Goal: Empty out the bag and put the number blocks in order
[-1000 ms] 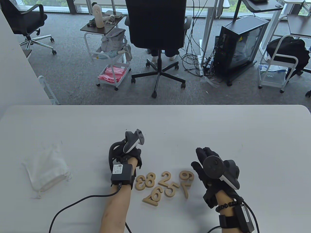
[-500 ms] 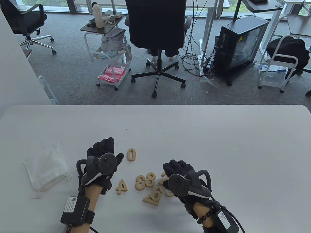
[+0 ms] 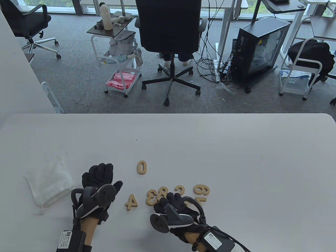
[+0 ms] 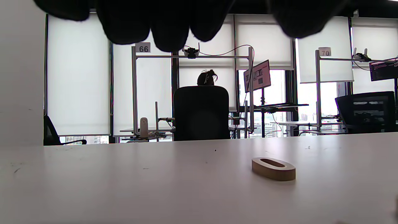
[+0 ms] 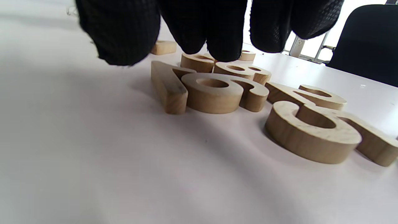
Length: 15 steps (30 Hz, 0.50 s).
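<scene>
**Table view: wooden numbers out of the bag, right hand over the cluster**

Table view shows the white table (image 3: pixel 236 147) with the limp cloth bag (image 3: pixel 48 181) lying flat at the left, well apart from the blocks. The 0 (image 3: pixel 142 167) lies alone, farther from the person than the rest; the left wrist view shows it flat on the table too (image 4: pixel 273 168). The 4 (image 3: pixel 131 201) sits just beside the left hand (image 3: pixel 98 183), not touching it. That hand hovers with fingers loosely spread, gripping nothing.

To the right of the 4 lie the 3 (image 3: pixel 151 197) and 8 (image 3: pixel 162 193) touching each other, then a 2 (image 3: pixel 180 189) and a 9 (image 3: pixel 201 190).

The right hand (image 3: pixel 176 207) hangs over the near blocks (hiding some). In its wrist view the fingertips (image 5: pixel 224 34) hang just above the blocks (image 5: pixel 214 91); whether they touch one I cannot tell.
</scene>
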Each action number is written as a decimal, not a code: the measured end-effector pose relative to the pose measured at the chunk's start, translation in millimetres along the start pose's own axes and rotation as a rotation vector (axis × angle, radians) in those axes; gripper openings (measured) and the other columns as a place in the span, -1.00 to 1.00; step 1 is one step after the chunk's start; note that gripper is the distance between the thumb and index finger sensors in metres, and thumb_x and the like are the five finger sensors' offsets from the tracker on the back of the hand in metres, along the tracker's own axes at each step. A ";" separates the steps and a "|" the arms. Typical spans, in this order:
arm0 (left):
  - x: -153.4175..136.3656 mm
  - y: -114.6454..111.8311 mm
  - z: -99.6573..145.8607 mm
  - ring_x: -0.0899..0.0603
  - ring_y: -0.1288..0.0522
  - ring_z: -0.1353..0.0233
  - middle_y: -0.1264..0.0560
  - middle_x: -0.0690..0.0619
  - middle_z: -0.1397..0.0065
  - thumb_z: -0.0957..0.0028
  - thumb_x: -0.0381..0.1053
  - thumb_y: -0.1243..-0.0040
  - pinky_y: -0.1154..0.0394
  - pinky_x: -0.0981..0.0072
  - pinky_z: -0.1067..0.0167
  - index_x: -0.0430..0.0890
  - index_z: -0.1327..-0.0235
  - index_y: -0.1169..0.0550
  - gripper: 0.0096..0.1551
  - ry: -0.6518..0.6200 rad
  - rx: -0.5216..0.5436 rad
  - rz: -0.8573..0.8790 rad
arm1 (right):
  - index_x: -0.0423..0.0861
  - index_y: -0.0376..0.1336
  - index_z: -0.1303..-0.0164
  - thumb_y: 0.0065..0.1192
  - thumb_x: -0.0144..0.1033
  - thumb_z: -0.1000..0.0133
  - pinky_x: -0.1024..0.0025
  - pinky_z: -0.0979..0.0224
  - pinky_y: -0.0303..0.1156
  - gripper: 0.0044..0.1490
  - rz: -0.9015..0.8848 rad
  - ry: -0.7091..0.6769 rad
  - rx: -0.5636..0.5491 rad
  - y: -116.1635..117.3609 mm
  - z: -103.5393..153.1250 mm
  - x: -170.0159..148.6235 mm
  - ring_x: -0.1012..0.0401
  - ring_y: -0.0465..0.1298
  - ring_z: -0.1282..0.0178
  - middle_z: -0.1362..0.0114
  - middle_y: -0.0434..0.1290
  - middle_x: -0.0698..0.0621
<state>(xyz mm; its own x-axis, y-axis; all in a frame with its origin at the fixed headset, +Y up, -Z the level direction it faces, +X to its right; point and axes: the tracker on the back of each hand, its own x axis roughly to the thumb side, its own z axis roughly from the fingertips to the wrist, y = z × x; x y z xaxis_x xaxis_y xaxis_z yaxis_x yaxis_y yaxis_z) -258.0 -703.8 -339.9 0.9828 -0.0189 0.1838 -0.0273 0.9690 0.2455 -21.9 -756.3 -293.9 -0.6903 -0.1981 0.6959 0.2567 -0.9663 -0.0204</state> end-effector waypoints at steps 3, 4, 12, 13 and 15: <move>-1.0 1.6 0.7 -0.60 -0.31 -0.54 -0.27 -0.38 -0.60 -0.11 0.30 -0.04 -0.21 -0.61 -0.34 -0.25 -0.60 -0.29 -0.07 0.001 0.007 0.003 | -0.10 0.22 -0.54 0.32 -0.04 -0.06 -0.35 -0.56 0.22 -0.16 0.032 -0.009 0.004 5.3 -4.2 7.3 -0.33 0.27 -0.58 -0.60 0.33 -0.22; -2.0 2.6 0.8 -0.60 -0.32 -0.53 -0.27 -0.38 -0.59 -0.10 0.30 -0.04 -0.21 -0.61 -0.34 -0.25 -0.60 -0.29 -0.07 0.004 0.008 0.008 | -0.09 0.22 -0.54 0.32 -0.05 -0.06 -0.35 -0.57 0.22 -0.17 0.051 -0.016 0.012 8.0 -5.9 10.5 -0.33 0.27 -0.58 -0.60 0.34 -0.22; -4.5 5.3 2.4 -0.60 -0.33 -0.53 -0.30 -0.35 -0.58 -0.10 0.30 -0.04 -0.22 -0.61 -0.34 -0.24 -0.58 -0.32 -0.09 -0.001 0.019 0.023 | -0.09 0.27 -0.49 0.28 -0.19 -0.07 -0.33 -0.55 0.27 -0.27 0.095 -0.002 -0.030 11.3 -8.2 19.4 -0.28 0.34 -0.55 -0.50 0.43 -0.22; -4.9 5.1 2.4 -0.60 -0.33 -0.53 -0.31 -0.36 -0.58 -0.10 0.30 -0.04 -0.22 -0.61 -0.33 -0.24 -0.58 -0.32 -0.09 -0.001 0.021 0.023 | -0.08 0.28 -0.47 0.29 -0.19 -0.06 -0.32 -0.54 0.29 -0.28 0.100 0.002 -0.036 11.0 -8.0 20.4 -0.27 0.36 -0.54 -0.48 0.45 -0.22; -5.2 5.6 2.8 -0.60 -0.32 -0.53 -0.30 -0.36 -0.59 -0.11 0.30 -0.04 -0.22 -0.61 -0.34 -0.23 -0.58 -0.32 -0.10 -0.001 0.025 0.028 | -0.09 0.29 -0.46 0.30 -0.21 -0.05 -0.32 -0.53 0.30 -0.29 0.104 0.007 -0.047 11.3 -8.0 21.9 -0.27 0.38 -0.52 -0.45 0.47 -0.22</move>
<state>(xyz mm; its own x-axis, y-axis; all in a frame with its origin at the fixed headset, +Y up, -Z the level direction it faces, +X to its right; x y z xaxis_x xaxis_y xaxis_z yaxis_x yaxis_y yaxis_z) -263.8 -699.0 -336.8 0.9813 0.0082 0.1924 -0.0597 0.9627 0.2639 -39.5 -772.8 -284.7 -0.6666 -0.2987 0.6829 0.2953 -0.9471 -0.1260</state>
